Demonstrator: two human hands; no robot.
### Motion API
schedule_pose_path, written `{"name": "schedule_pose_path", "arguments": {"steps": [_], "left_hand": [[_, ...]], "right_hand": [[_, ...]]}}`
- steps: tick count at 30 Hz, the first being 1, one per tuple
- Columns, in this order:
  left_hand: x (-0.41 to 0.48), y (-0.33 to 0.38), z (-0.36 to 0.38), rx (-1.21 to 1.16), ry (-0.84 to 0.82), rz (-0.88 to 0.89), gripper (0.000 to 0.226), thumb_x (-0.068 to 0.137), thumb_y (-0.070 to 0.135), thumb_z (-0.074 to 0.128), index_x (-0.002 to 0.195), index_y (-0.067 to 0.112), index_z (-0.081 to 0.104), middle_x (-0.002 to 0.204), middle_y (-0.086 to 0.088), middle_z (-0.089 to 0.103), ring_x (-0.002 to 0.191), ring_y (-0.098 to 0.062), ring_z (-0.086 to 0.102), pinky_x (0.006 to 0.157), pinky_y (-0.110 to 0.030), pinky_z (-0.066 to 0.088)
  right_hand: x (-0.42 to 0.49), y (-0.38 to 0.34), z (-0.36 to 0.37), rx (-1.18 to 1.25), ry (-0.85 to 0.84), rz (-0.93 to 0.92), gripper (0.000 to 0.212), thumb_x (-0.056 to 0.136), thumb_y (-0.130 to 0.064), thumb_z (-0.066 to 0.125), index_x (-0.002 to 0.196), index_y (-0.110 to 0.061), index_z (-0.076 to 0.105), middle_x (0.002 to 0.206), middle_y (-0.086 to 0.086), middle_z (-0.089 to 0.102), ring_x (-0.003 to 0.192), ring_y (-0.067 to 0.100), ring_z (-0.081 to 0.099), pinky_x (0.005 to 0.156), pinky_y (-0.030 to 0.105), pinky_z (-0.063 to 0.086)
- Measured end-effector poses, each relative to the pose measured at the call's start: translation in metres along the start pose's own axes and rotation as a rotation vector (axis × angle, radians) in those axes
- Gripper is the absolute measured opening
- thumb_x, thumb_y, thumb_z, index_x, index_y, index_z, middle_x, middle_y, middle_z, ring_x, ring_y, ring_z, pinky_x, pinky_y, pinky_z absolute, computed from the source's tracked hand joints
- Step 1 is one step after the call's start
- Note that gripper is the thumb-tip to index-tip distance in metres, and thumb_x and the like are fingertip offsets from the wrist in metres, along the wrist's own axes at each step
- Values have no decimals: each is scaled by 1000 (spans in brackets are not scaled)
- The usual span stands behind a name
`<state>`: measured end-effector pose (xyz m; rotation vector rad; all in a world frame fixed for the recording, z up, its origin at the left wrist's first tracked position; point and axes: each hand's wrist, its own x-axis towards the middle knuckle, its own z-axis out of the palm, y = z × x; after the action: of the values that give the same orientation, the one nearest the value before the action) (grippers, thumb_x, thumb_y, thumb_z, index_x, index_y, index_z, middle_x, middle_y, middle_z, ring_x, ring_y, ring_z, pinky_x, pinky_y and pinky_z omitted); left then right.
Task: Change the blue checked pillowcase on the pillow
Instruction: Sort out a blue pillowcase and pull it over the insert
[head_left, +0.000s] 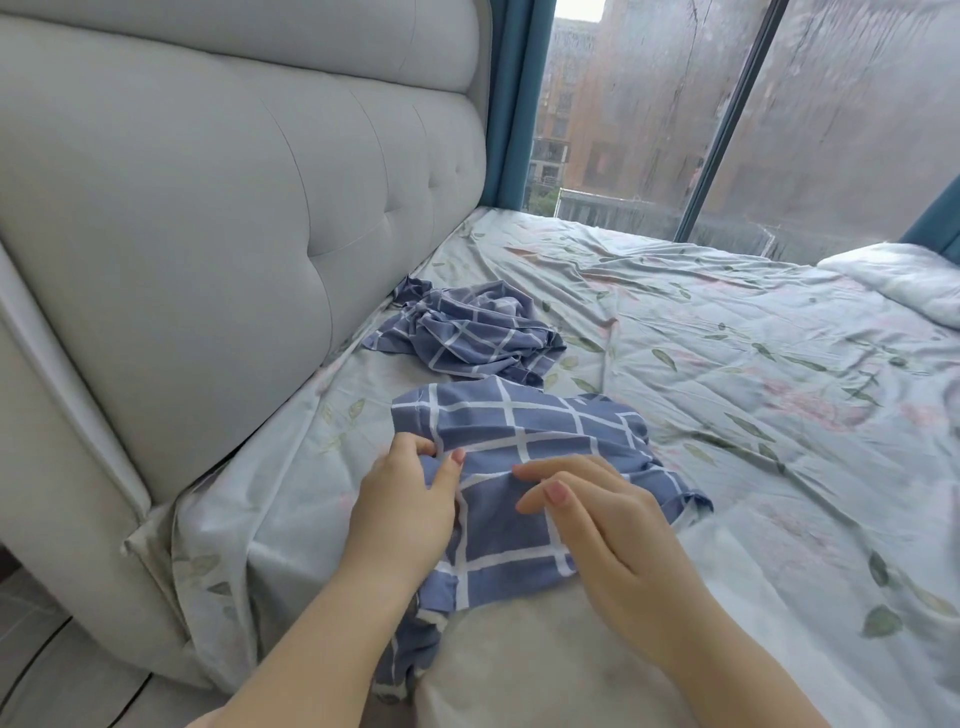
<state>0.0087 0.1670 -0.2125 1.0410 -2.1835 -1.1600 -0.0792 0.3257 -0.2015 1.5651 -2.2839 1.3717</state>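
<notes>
A blue checked pillowcase (524, 447) lies bunched at the near edge of the bed, partly over a bare white pillow (545, 670) at the bottom of the view. My left hand (402, 499) pinches a fold of this pillowcase near its left edge. My right hand (608, 519) rests on the fabric with its fingers spread. A second blue checked pillowcase (467, 332) lies crumpled farther back, close to the headboard.
A padded grey headboard (218, 208) runs along the left. The bed carries a pale leaf-print sheet (753, 364). A white quilt (904, 280) lies at the far right. Behind are a large window (649, 114) and blue curtains (511, 98).
</notes>
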Motion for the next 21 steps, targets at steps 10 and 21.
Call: {"name": "schedule_pose_path", "arguments": {"steps": [10, 21], "left_hand": [[-50, -7, -5, 69, -296, 62, 47, 98, 46, 49, 62, 16, 51, 46, 8, 48, 46, -3, 45, 51, -17, 36], [-65, 11, -20, -134, -773, 335, 39, 94, 50, 49, 66, 24, 52, 60, 14, 53, 66, 7, 50, 66, -18, 37]], "right_hand": [[17, 16, 7, -112, -10, 69, 53, 98, -54, 23, 131, -33, 58, 127, -32, 52, 127, -6, 41, 104, 11, 29], [18, 17, 0, -155, 249, -121, 41, 103, -39, 36, 67, -19, 34, 54, -14, 32, 47, 7, 34, 49, 17, 28]]}}
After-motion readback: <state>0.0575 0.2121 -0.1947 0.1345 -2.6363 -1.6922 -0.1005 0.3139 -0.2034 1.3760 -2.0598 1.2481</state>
